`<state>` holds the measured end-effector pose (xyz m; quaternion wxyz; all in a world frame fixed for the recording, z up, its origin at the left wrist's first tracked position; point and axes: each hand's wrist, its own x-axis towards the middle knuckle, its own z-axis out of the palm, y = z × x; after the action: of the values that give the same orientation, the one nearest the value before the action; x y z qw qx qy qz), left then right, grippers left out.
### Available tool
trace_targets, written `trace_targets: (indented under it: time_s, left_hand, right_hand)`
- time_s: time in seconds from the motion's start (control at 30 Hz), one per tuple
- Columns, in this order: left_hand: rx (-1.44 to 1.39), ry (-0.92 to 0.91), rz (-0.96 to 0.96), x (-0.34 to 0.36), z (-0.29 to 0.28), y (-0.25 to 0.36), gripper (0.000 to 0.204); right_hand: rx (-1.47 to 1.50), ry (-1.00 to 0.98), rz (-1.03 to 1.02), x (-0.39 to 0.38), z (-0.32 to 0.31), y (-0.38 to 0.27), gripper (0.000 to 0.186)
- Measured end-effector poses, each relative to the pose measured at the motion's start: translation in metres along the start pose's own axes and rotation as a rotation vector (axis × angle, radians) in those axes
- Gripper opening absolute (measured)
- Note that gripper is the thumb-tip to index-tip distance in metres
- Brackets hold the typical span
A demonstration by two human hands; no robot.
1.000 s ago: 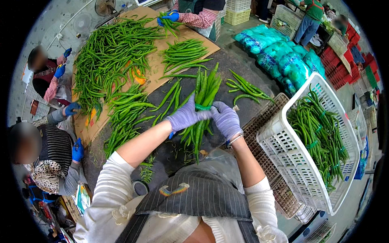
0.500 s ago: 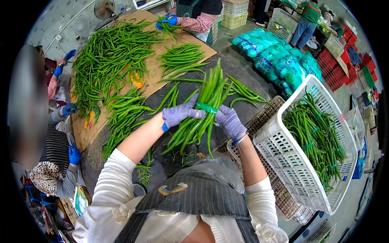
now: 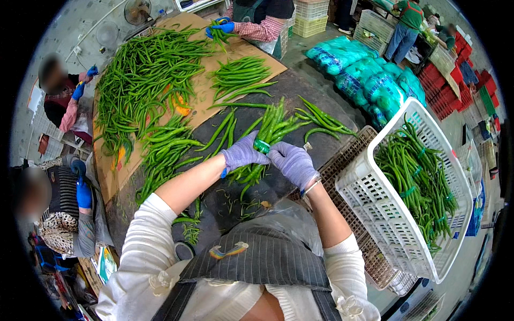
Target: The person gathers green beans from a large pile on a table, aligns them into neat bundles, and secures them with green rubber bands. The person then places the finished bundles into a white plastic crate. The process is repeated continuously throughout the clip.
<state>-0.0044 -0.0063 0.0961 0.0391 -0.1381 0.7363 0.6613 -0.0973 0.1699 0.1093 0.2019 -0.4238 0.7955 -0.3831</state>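
Note:
A bundle of long green chili peppers (image 3: 277,122) is in my hands over the dark tabletop, with a band of green tape (image 3: 262,145) around its middle. My left hand (image 3: 243,151), in a pale purple glove, is closed around the bundle from the left, just below the band. On the right side, my right hand (image 3: 293,165), gloved alike, has its fingers pinched together at the band's edge. What lies between those fingertips is mostly hidden. Pepper tips hang out below my hands.
Loose peppers (image 3: 155,80) are heaped on a cardboard sheet (image 3: 251,51) at the far left. A white crate (image 3: 375,208) of banded bundles stands at my right, above brown crates (image 3: 348,166). Co-workers in blue gloves work around the table. Teal bags (image 3: 369,80) lie beyond.
The bundle has come down and tilted to the right, its upper tips lower than before. My right hand has shifted left against the band. People at the left have moved.

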Motion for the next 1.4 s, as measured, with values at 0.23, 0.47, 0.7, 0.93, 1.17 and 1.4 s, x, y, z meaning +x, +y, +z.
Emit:
trace_targets:
  time_s: [0.23, 0.47, 0.7, 0.93, 1.17, 1.4]
  left_hand:
    - [-0.073, 0.089, -0.064, -0.002, -0.01, -0.011, 0.062]
    - [-0.24, -0.228, 0.024, -0.017, 0.017, 0.032, 0.071]
    - [-0.305, -0.236, 0.108, -0.005, -0.008, 0.023, 0.094]
    - [0.344, 0.272, 0.147, -0.017, 0.037, 0.04, 0.094]
    - [-0.18, 0.008, 0.11, -0.02, 0.011, 0.056, 0.076]
    - [0.902, 0.151, 0.503, -0.014, 0.024, 0.071, 0.097]
  right_hand:
    - [0.339, 0.106, -0.025, -0.037, -0.023, 0.006, 0.036]
    - [0.437, 0.007, 0.095, -0.01, 0.005, 0.044, 0.029]
    - [0.622, 0.091, 0.138, 0.001, 0.008, 0.031, 0.027]
    - [-0.266, 0.268, -0.096, -0.007, 0.009, 0.027, 0.024]
    - [-0.088, 0.08, -0.044, -0.022, -0.03, 0.0, 0.032]
    - [-0.469, 0.288, -0.551, 0.016, 0.037, 0.084, 0.023]
